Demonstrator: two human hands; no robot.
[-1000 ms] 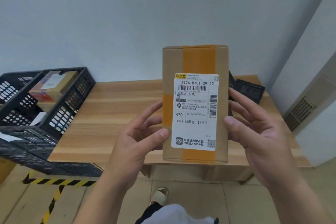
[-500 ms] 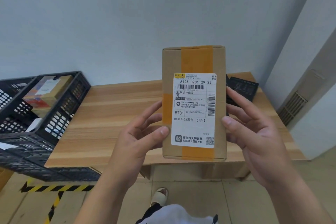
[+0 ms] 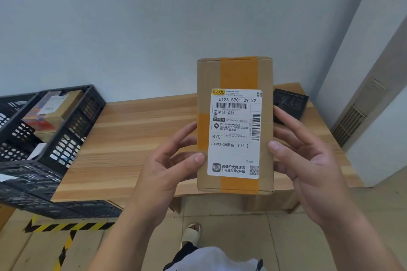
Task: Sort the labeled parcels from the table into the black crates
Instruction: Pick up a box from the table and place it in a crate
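I hold a brown cardboard parcel upright in front of me, above the wooden table. It has orange tape and a white shipping label reading B701. My left hand grips its left edge with the thumb on the front. My right hand grips its right edge. Black crates stand at the table's left end; the nearer one holds a labeled cardboard box and other parcels. A flat black parcel lies on the table's far right corner, partly behind the box.
A pale wall runs behind the table. A white unit with a vent grille stands at the right. Yellow-black hazard tape marks the tiled floor at lower left. My sandalled foot shows below the table edge.
The view has shifted slightly, so the crates sit a little further left and lower. Both hands still hold the parcel in the same upright pose.
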